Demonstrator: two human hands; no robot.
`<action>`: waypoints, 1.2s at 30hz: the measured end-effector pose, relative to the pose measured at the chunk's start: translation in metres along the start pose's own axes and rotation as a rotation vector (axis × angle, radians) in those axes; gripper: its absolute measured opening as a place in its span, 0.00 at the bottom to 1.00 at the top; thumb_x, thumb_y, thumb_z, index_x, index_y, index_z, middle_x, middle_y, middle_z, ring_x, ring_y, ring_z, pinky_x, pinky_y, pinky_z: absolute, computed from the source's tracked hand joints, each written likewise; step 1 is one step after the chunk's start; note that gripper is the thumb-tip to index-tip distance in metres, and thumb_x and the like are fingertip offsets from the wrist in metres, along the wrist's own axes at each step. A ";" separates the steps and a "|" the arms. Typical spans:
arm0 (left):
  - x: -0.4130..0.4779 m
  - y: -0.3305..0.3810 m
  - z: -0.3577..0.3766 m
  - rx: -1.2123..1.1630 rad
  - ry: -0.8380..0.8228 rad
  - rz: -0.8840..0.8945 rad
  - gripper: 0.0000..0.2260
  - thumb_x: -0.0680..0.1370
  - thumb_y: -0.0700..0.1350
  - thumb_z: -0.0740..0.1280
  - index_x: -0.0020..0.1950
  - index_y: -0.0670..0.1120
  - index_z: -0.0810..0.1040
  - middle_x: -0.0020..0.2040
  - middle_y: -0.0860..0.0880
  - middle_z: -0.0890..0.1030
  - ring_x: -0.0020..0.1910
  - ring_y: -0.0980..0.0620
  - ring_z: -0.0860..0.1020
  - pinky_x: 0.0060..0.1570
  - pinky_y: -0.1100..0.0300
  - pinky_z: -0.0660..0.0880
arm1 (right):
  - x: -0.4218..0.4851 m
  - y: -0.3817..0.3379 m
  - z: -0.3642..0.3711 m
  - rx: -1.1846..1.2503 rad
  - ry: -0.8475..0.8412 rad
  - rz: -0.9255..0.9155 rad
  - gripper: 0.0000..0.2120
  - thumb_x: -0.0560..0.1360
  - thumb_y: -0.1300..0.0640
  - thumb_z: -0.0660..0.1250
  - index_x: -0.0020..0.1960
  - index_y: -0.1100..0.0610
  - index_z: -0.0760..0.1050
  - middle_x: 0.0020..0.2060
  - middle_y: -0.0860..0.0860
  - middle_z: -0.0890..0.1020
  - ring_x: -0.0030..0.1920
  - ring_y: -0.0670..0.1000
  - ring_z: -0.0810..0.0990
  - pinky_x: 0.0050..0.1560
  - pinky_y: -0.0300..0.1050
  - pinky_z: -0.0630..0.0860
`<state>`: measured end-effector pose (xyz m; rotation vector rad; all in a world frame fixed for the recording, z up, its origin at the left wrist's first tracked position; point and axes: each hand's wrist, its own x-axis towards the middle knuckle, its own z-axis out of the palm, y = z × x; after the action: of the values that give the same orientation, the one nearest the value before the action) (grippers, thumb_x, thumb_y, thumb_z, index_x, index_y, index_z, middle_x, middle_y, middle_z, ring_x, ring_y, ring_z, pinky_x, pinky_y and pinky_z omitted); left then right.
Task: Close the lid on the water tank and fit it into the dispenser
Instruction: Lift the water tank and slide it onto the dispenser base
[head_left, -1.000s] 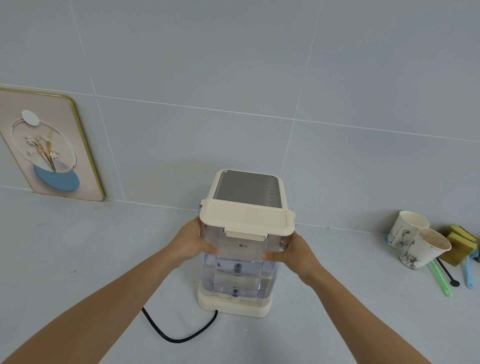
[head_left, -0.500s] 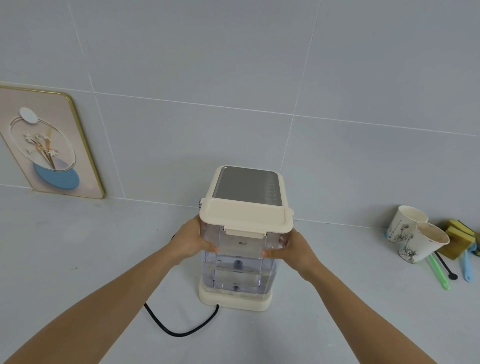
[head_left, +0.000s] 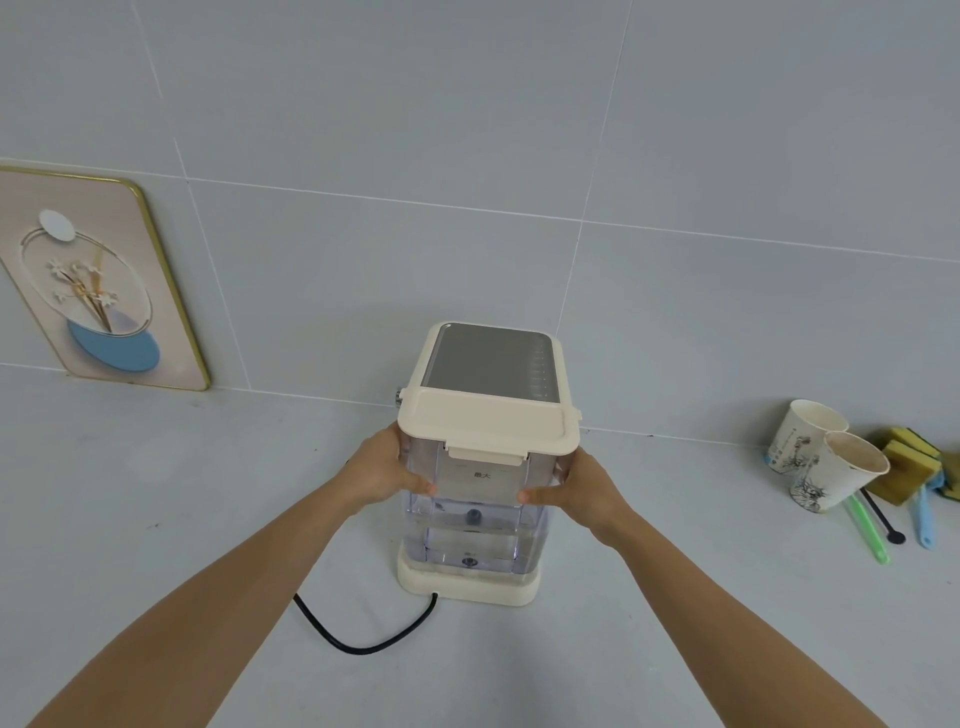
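A clear plastic water tank (head_left: 475, 525) with some water in it stands upright on the cream base (head_left: 467, 584) of the dispenser (head_left: 493, 364), against the unit's grey-topped body. Its cream lid (head_left: 488, 423) lies flat on top with the front latch down. My left hand (head_left: 387, 470) grips the tank's left side just under the lid. My right hand (head_left: 576, 486) grips its right side at the same height. Both thumbs press on the tank's front face.
A black power cord (head_left: 358, 636) loops over the counter in front of the base. Two paper cups (head_left: 826, 460), yellow sponges (head_left: 909, 467) and plastic utensils (head_left: 867, 530) lie at the right. A framed picture (head_left: 98, 286) leans on the tiled wall at the left.
The tank has settled slightly lower onto the base, with both hands still on its sides. The view has drifted a little.
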<state>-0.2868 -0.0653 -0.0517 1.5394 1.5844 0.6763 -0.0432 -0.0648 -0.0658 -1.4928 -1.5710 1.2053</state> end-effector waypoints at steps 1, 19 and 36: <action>0.000 0.000 0.000 0.008 -0.001 -0.003 0.33 0.63 0.38 0.77 0.64 0.43 0.67 0.55 0.47 0.73 0.55 0.49 0.71 0.53 0.59 0.68 | 0.000 0.000 0.000 -0.001 0.000 0.000 0.37 0.60 0.60 0.78 0.65 0.52 0.67 0.60 0.48 0.76 0.61 0.51 0.73 0.55 0.42 0.69; 0.001 -0.009 0.004 0.052 -0.004 -0.025 0.28 0.64 0.40 0.76 0.60 0.43 0.68 0.50 0.47 0.72 0.50 0.49 0.71 0.52 0.57 0.69 | -0.002 0.006 0.006 -0.006 0.023 0.009 0.38 0.61 0.62 0.77 0.66 0.53 0.64 0.61 0.47 0.74 0.62 0.49 0.70 0.58 0.43 0.68; -0.017 0.004 0.003 -0.105 0.038 0.111 0.36 0.69 0.46 0.72 0.69 0.50 0.53 0.66 0.48 0.69 0.69 0.47 0.65 0.63 0.54 0.67 | -0.020 -0.012 0.003 -0.037 0.017 -0.070 0.41 0.67 0.56 0.74 0.70 0.55 0.51 0.69 0.48 0.66 0.70 0.52 0.65 0.64 0.45 0.68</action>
<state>-0.2833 -0.0817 -0.0473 1.5536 1.4752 0.8412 -0.0477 -0.0841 -0.0529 -1.4552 -1.6292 1.1272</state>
